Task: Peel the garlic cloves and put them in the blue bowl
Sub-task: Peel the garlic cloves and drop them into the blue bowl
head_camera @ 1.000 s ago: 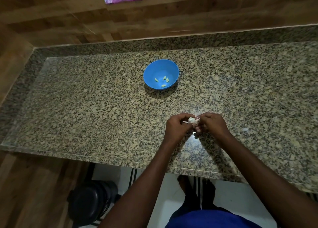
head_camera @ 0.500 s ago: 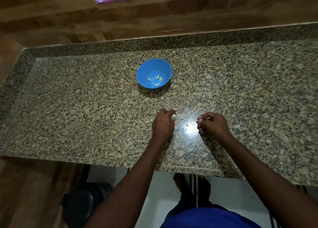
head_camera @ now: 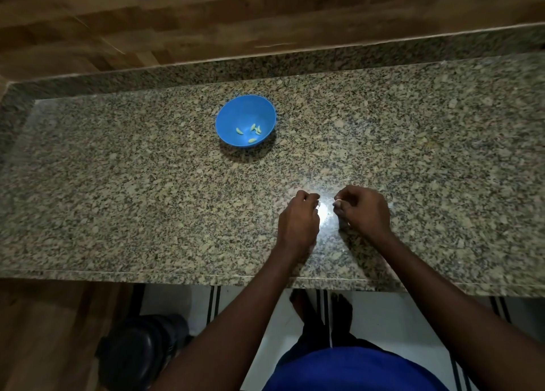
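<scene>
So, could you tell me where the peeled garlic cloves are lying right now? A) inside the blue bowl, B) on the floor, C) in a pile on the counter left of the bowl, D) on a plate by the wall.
A: several pale cloves lie on the bottom of the blue bowl, which stands on the counter beyond both hands.

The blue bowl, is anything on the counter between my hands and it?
Nothing visible. Bare counter lies between the left hand, the right hand and the blue bowl.
</scene>
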Tool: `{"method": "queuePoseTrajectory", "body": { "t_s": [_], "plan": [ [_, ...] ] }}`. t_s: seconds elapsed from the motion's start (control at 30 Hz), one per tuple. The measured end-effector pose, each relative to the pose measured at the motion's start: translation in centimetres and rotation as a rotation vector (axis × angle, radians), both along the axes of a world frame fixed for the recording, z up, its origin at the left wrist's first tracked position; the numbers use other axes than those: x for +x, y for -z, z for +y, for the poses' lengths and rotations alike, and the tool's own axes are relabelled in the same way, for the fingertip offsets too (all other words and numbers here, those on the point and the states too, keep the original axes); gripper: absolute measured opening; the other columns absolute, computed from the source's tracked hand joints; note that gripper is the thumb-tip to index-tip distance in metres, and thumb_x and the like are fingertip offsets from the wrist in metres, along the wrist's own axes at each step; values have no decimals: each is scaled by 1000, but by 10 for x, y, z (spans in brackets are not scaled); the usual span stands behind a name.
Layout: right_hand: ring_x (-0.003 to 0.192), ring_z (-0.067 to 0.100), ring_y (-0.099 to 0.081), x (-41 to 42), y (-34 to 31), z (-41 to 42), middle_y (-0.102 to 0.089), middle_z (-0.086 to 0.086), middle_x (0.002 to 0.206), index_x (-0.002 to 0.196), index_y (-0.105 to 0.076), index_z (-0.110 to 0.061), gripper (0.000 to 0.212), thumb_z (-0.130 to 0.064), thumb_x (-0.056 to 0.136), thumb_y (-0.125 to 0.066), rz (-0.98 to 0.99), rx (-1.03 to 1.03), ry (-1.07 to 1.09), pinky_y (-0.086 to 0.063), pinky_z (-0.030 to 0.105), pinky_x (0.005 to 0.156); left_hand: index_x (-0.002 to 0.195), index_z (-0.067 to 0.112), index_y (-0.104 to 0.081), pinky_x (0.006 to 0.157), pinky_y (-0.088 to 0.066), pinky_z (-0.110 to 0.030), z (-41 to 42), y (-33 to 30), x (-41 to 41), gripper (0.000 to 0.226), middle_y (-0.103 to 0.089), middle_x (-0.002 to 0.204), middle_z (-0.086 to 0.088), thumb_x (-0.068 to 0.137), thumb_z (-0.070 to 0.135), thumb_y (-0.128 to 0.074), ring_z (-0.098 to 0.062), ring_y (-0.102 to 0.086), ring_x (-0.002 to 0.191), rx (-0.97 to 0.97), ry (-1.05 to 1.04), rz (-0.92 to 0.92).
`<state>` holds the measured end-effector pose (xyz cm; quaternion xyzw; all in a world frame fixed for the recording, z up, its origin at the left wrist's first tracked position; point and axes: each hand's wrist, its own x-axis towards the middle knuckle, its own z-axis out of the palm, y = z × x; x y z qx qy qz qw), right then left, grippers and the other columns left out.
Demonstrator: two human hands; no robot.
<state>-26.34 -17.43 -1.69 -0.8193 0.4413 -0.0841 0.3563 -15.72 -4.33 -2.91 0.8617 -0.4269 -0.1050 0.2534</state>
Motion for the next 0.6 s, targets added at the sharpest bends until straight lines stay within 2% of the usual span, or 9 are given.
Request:
{"method": "queuePoseTrajectory", "body": {
  "t_s": [0.07,0.13,0.2,0.3,0.5,0.6],
  "plan": [
    [85,23,-65,-2,2,-3,-68,-7,78,81,-75,-28,7,-27,77,-80,-32,-37,-27,-51,37,77,115,10,-67,65,-54,-43,-1,4,0,27,-62,107,-10,89,8,-61,-32,-61,92,10,22,-34],
    [74,20,-69,-3,2,-5,-72,-3,72,81,-76,-25,7,-20,77,-79,-60,7,-33,-51,31,71,111,9,-67,66,-52,-42,-1,8,0,25,-62,104,-10,86,8,-66,-31,-58,94,21,55,-98],
    [67,18,-68,-3,3,-5,-72,0,69,82,-76,-22,8,-15,77,-76,-33,23,-24,-45,25,63,112,9,-66,74,-50,-43,0,12,1,28,-61,107,-9,84,11,-69,-29,-54,95,26,103,-152],
    [65,16,-64,-5,6,-4,-72,1,70,80,-76,-19,8,-12,76,-76,-33,-10,-31,-41,23,62,118,8,-62,83,-47,-43,5,20,-1,33,-59,115,-9,86,13,-67,-27,-51,100,35,144,-181],
    [63,16,-64,-5,12,-4,-70,-3,66,67,-70,-16,12,-8,75,-73,-13,-29,-103,-52,31,61,137,0,-54,101,-45,-43,13,31,-9,49,-55,138,-16,92,15,-64,-30,-49,129,36,105,-151],
    [61,20,-60,-2,12,-2,-65,-1,64,64,-66,-15,14,-6,74,-69,20,-101,-182,-51,34,58,142,-3,-49,110,-42,-47,18,35,-12,53,-51,146,-19,94,13,-62,-33,-46,136,29,115,-123]
  ]
}}
